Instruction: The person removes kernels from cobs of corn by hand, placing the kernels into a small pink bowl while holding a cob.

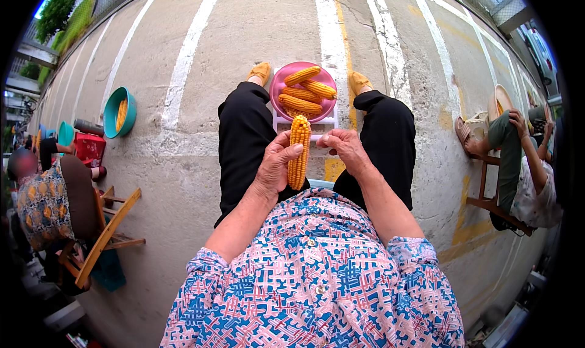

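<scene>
My left hand (278, 161) grips an ear of dried yellow corn (299, 158) by its lower half, with the ear upright in the view between my knees. A small dark gap among the kernels shows near its top end. My right hand (343, 148) is just right of the ear, not touching it, with its fingers curled; whether kernels are inside cannot be seen. Beyond both hands, a pink basin (275, 80) rests on a white plastic stool (332, 119). Several ears of corn (301, 94) lie in the basin, with loose kernels under them.
Left of me, a teal basin (132, 112) holds corn ears, near a red bag (90, 148) and a wooden chair (107, 238) with a seated person. At the right, another person sits on a wooden chair (486, 204) beside a pale basin (499, 92). My feet flank the stool.
</scene>
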### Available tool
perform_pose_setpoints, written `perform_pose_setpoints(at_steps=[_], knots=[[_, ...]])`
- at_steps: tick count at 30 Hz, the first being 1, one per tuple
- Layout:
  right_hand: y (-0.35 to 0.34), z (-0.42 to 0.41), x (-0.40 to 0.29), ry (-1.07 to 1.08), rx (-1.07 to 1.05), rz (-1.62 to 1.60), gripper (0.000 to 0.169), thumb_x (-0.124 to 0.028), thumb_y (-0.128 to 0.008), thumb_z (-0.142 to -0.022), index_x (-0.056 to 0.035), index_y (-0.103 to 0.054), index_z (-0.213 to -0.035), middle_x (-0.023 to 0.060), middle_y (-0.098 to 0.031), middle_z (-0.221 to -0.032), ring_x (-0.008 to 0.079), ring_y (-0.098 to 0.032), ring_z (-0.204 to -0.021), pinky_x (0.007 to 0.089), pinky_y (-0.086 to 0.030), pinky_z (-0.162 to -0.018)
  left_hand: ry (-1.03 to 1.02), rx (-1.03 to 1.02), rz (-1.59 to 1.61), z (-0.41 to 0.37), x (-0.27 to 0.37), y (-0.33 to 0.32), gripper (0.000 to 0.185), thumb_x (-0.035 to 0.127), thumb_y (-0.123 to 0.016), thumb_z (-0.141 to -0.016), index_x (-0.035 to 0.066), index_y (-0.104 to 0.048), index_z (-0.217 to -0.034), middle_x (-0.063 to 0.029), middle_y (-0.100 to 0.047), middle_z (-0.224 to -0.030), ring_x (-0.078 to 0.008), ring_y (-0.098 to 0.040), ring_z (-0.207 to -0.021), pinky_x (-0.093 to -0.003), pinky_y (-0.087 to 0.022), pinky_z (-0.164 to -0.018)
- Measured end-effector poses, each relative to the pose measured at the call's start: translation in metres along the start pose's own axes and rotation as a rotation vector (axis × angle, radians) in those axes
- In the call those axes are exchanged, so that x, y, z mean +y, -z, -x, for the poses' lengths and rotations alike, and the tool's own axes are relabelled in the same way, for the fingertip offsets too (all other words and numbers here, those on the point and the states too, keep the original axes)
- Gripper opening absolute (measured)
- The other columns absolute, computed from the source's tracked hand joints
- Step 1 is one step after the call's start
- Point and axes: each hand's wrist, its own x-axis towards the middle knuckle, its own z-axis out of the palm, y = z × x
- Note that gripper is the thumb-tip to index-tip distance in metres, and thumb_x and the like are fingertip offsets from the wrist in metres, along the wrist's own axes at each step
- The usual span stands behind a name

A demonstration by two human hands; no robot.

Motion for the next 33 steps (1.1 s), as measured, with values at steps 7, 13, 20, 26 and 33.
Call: perform_pose_setpoints(at_steps=[7, 13, 20, 26, 33], knots=[[0.003, 0.001, 0.000, -0.022, 0.013, -0.020, 0.024, -0.027, -0.057, -0.090, -0.0071, -0.070, -0.087, -0.0009, -0.067, -0.082, 0.0080, -0.057, -0.077, 0.0256, -0.042, -0.070, 0.033, -0.001, -0.004, 0.001, 0.001, -0.001, 0.041, 0.019, -0.067, -0.079, 0.004, -0.054, -0.114, -0.0066, -0.061, -0.097, -0.0154, -0.061, -0.085, -0.0279, -0.051, -0.078], [-0.004, 0.006, -0.015, 0.085, 0.088, -0.167, 0.019, -0.024, -0.062, -0.087, -0.0063, -0.069, -0.088, -0.0037, -0.063, -0.078, 0.0048, -0.053, -0.068, 0.0205, -0.040, -0.061, 0.039, -0.002, -0.019, 0.001, 0.001, -0.002, 0.044, 0.021, -0.066, -0.077, 0.004, -0.053, -0.116, -0.0076, -0.061, -0.098, -0.0162, -0.061, -0.086, -0.0289, -0.051, -0.080], [-0.009, 0.007, -0.026, 0.277, 0.078, -0.221, 0.016, -0.015, -0.065, -0.086, -0.0024, -0.069, -0.094, -0.0037, -0.057, -0.070, 0.0041, -0.048, -0.062, 0.0182, -0.039, -0.055, 0.073, -0.012, -0.044, 0.000, 0.001, -0.002, 0.046, 0.022, -0.067, -0.076, 0.003, -0.052, -0.116, -0.0073, -0.061, -0.095, -0.0151, -0.062, -0.083, -0.0277, -0.052, -0.077], [-0.012, 0.007, -0.026, 0.299, 0.082, -0.231, 0.015, -0.014, -0.065, -0.086, -0.0006, -0.069, -0.092, -0.0021, -0.056, -0.068, 0.0041, -0.047, -0.060, 0.0180, -0.040, -0.054, 0.065, -0.005, -0.029, 0.000, 0.001, -0.005, 0.044, 0.021, -0.068, -0.077, 0.003, -0.053, -0.114, -0.0069, -0.062, -0.090, -0.0139, -0.062, -0.079, -0.0254, -0.052, -0.073], [-0.014, 0.008, -0.032, 0.314, 0.070, -0.233, 0.015, -0.016, -0.066, -0.087, -0.0025, -0.070, -0.091, -0.0024, -0.062, -0.074, 0.0033, -0.049, -0.062, 0.0176, -0.040, -0.055, 0.052, -0.019, -0.048, -0.002, -0.003, -0.006, 0.042, 0.017, -0.069, -0.078, 0.002, -0.053, -0.113, -0.0064, -0.061, -0.091, -0.0130, -0.061, -0.080, -0.0251, -0.051, -0.075]])
